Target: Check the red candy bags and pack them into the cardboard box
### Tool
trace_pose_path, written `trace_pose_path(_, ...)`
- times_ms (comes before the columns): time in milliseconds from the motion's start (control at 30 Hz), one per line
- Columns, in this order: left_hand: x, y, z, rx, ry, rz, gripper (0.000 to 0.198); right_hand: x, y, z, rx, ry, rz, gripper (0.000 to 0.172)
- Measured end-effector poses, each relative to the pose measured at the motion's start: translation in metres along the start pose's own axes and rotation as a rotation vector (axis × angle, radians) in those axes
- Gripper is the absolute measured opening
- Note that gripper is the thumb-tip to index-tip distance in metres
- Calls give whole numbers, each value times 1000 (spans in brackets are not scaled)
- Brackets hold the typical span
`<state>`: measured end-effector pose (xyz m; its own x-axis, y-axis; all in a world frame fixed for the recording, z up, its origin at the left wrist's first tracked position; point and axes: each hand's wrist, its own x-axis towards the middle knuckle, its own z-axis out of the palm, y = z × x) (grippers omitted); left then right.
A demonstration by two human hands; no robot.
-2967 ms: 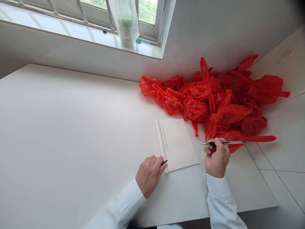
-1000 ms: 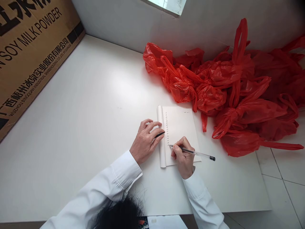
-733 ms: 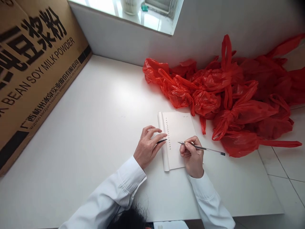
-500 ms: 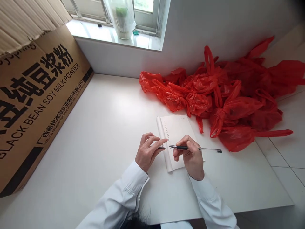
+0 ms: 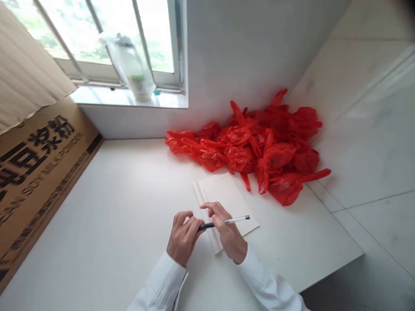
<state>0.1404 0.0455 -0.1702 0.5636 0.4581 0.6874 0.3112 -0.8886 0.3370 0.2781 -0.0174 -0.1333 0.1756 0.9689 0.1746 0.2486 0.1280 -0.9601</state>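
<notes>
A gel pen [image 5: 238, 219] with a clear barrel and dark front part lies nearly level between my hands, above the notebook's lower left part. My left hand [image 5: 184, 235] is closed at the pen's front end; the dark pen cap it held is now hidden in the fingers. My right hand [image 5: 228, 233] has its thumb against the pen's middle, with the forefinger reaching left above it. The notebook [image 5: 238, 194] lies open under the right hand, its cover rolled back along the left side and a column of small marks down the page.
Knotted red plastic bags [image 5: 240, 151] are heaped behind and right of the notebook, against the wall. A cardboard carton [image 5: 42, 172] stands at the left. On the windowsill [image 5: 168, 100] stands a plastic-wrapped container [image 5: 139, 82]. The white table [image 5: 129, 194] ends at the right.
The view has tilted up and shifted right. The pen's tip, previously apart from the cap, now goes into my left fingers. My right forefinger has stretched out from its writing-like grip.
</notes>
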Motion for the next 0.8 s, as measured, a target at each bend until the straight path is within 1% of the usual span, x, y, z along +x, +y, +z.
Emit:
trace_pose_path(67,4,1,1,-7,50,50,14,1,-5,2,21,0,-64,39)
trace_pose_path(133,5,3,2,-17,86,85,14,-1,-8,3,97,-7,-91,44)
trace_pose_path(267,4,10,6,-29,68,85,13,-9,-10,7,231,31,-71,47)
trace_pose_path(333,4,18,10,-38,27,83,16,-11,-12,8,284,24,-85,47)
trace_pose_path(400,5,28,13,-28,-56,67,21,-8,-13,6,321,2,-98,41)
trace_pose_path(433,6,33,15,-10,-102,42,23,-5,-12,2,329,11,-86,39)
trace_pose_path(467,6,37,17,13,-149,21,24,-2,-9,-3,335,49,-63,39)
trace_pose_path(500,4,40,18,41,-180,-3,26,0,-4,-10,329,123,-35,40)
trace_pose_path(533,2,40,19,77,-190,-36,32,3,2,-20,301,231,-5,42)
trace_pose_path(600,-5,37,20,167,-165,-115,46,4,21,-43,143,460,52,41)
trace_pose_path(633,-10,33,21,218,-145,-155,49,3,32,-56,-6,550,83,35)
trace_pose_path(667,-14,30,22,266,-134,-188,50,1,43,-68,-182,596,123,31)
trace_pose_path(700,-18,26,24,305,-141,-215,49,-1,55,-79,-346,627,167,30)
trace_pose_path(767,-24,23,27,344,-196,-244,48,-6,74,-92,-598,666,220,38)
trace_pose_path(800,-26,23,29,351,-224,-257,49,-8,82,-95,-682,688,214,45)
